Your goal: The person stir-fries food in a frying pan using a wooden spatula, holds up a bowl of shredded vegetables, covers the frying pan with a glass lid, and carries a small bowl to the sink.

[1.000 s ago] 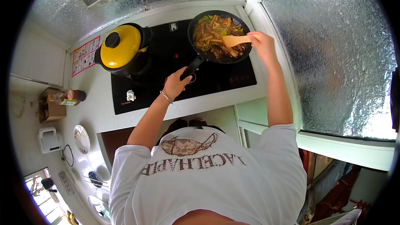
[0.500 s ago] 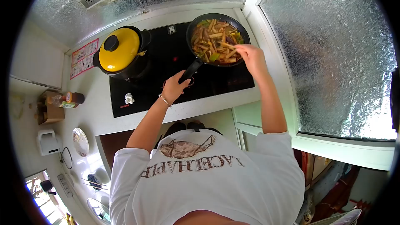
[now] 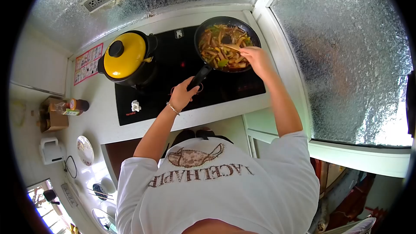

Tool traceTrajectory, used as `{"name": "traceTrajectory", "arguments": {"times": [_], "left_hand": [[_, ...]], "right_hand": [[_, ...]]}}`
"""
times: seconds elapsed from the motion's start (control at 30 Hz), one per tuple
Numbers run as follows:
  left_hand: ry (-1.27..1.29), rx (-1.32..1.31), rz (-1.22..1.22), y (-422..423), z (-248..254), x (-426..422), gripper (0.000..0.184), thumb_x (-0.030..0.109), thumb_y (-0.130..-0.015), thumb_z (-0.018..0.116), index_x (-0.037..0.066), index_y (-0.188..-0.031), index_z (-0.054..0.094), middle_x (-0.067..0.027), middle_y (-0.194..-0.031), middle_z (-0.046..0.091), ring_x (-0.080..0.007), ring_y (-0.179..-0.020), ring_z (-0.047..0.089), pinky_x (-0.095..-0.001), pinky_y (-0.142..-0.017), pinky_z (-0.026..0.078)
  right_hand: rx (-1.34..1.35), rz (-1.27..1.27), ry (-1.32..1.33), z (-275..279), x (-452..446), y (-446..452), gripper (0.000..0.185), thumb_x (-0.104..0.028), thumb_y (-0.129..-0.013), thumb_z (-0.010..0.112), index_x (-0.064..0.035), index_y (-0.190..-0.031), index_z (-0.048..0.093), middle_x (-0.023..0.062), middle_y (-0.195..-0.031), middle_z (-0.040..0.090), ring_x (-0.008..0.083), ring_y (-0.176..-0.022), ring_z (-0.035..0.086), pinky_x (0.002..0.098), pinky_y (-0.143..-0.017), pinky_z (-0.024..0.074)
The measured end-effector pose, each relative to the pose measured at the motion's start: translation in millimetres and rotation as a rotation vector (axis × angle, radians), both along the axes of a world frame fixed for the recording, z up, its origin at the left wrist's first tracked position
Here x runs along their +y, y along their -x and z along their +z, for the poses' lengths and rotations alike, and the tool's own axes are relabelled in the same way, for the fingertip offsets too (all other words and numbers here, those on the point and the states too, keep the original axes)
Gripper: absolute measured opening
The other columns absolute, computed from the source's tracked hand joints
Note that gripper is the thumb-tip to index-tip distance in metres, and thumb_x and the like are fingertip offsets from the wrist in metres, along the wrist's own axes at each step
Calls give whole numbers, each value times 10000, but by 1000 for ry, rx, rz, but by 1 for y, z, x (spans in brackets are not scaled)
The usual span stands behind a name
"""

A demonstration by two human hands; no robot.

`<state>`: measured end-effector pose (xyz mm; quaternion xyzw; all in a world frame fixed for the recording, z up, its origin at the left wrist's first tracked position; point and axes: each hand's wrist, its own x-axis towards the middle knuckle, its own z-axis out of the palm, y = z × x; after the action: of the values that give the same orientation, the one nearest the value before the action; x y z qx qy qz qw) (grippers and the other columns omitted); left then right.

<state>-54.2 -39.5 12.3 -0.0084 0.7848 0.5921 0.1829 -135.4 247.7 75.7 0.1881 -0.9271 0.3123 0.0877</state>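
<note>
Frying pan: the black frying pan (image 3: 236, 21) stands at the right part of the black cooktop (image 3: 173, 93), which is set in the bench (image 3: 223, 109); inside it are cut vegetables (image 3: 212, 56), brown strips with some green pieces, in a sauce.
Pot: a dark pot (image 3: 139, 76) at the left part of the cooktop, closed by a yellow lid (image 3: 132, 63) with black knob (image 3: 116, 48); its content is hidden.
Left hand: its grip is closed around the pan handle (image 3: 199, 77), with the arm reaching forward and a bracelet (image 3: 172, 109) on the wrist.
Right hand: the right hand (image 3: 256, 58) is above the near right side of the pan, palm down, its grip closed on the wooden spatula (image 3: 233, 47), whose blade is among the vegetables.
Left side of bench: a cardboard box (image 3: 57, 121), and beside it a jar (image 3: 79, 105) with dark content.
Writing: the shirt (image 3: 208, 201) has large brown letters, upside down and partly in folds, which I cannot read surely; the red mark on the cooktop is too small.
</note>
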Motion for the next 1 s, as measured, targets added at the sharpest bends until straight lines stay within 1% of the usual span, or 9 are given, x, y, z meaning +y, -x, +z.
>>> {"name": "traceTrajectory", "arguments": {"times": [0.1,0.27,0.33,0.4,0.57,0.67,0.8,0.93,1.0], "left_hand": [[-1,10,0,-1,-1,-1,437,153,-845,622,33,-1248,507,-62,-733,615,-94,-514,530,-240,-496,451],[32,27,-20,-1,-4,-2,435,156,-847,620,40,-1249,506,-58,-732,610,-99,-519,537,-240,-501,453],[41,20,-26,-1,-3,-3,436,159,-847,622,42,-1250,505,-57,-733,608,-101,-518,539,-241,-504,455],[37,26,-18,1,0,-2,437,161,-847,623,40,-1249,504,-58,-735,609,-100,-517,538,-240,-505,456],[37,11,-15,-2,0,0,436,161,-846,623,38,-1248,505,-59,-739,608,-98,-515,533,-238,-504,457],[24,17,-13,0,1,-1,430,160,-846,623,38,-1242,510,-53,-742,605,-94,-524,530,-236,-501,457],[17,9,-8,-1,4,1,426,160,-846,624,39,-1239,514,-48,-746,601,-88,-540,528,-233,-498,457],[20,20,-8,-2,4,0,428,159,-848,622,41,-1244,512,-45,-749,600,-85,-545,526,-231,-496,455],[22,1,-15,-1,3,1,428,159,-849,620,42,-1246,510,-44,-748,599,-84,-543,524,-230,-498,454]], "right_hand": [[-99,-17,46,36,-11,-23,193,-84,-821,621,-12,-997,649,153,-965,650,284,-899,617,346,-769,489],[135,139,-83,-20,-15,-3,175,-63,-813,629,2,-974,647,143,-949,656,263,-869,632,337,-764,490],[106,-78,69,-31,10,9,162,-58,-816,628,7,-962,648,142,-933,659,254,-861,636,333,-755,492],[127,-158,269,-4,17,1,143,-45,-805,617,0,-934,659,153,-900,660,311,-816,633,348,-731,501],[219,-231,-16,-20,41,13,140,-39,-806,630,-2,-938,660,159,-886,659,303,-811,635,346,-702,502],[89,-134,2,-13,24,-8,143,-59,-815,621,-4,-942,659,161,-867,656,301,-802,635,348,-692,498],[13,-76,21,47,22,-43,154,-89,-815,626,-8,-941,660,164,-856,650,314,-780,627,350,-685,492],[-105,27,-111,45,29,-39,159,-104,-817,628,-2,-936,656,162,-860,651,315,-784,625,353,-701,489],[20,-38,-46,29,26,-23,158,-106,-818,626,-9,-939,658,163,-892,653,310,-814,627,350,-720,487]]}}
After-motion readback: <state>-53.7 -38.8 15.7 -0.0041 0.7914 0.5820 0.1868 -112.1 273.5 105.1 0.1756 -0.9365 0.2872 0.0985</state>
